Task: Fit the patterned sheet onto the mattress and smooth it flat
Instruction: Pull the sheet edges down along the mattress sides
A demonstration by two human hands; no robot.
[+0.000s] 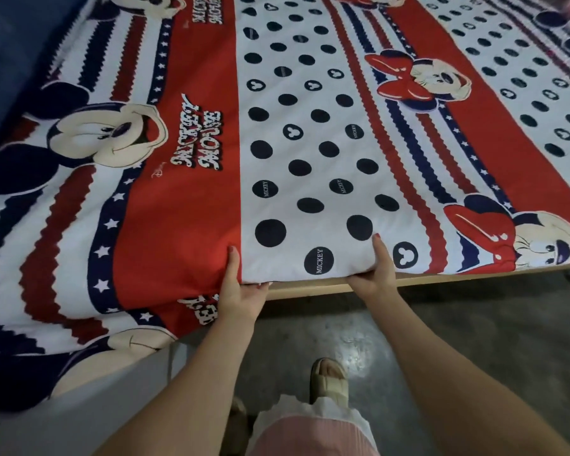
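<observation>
Presently, findings as follows.

Sheet pattern: my patterned sheet (pixel 310 133) carries red bands, a white band with navy dots, navy and red zigzag stripes with stars, and cartoon mouse faces.
Sheet condition: it lies mostly flat across the mattress; the mattress itself is covered and not visible. Left of my left hand the sheet hangs loose over the edge in soft folds.
Left hand: my left hand (pixel 241 291) grips the sheet's near edge, thumb on top along the seam of red and white, the other fingers curled under and largely hidden.
Right hand: my right hand (pixel 374 274) grips the same edge, thumb laid on top on the white dotted band, the other fingers tucked beneath.
Sheet relative to hands: the white dotted band runs away from me between both hands; the near edge is held just above the bed frame (pixel 441 279).
Bed frame: a pale wooden rail shows just below the sheet edge, right of my right hand.
Floor: grey floor (pixel 474 340) lies below the bed frame; my sandalled foot (pixel 329 380) stands on it.
</observation>
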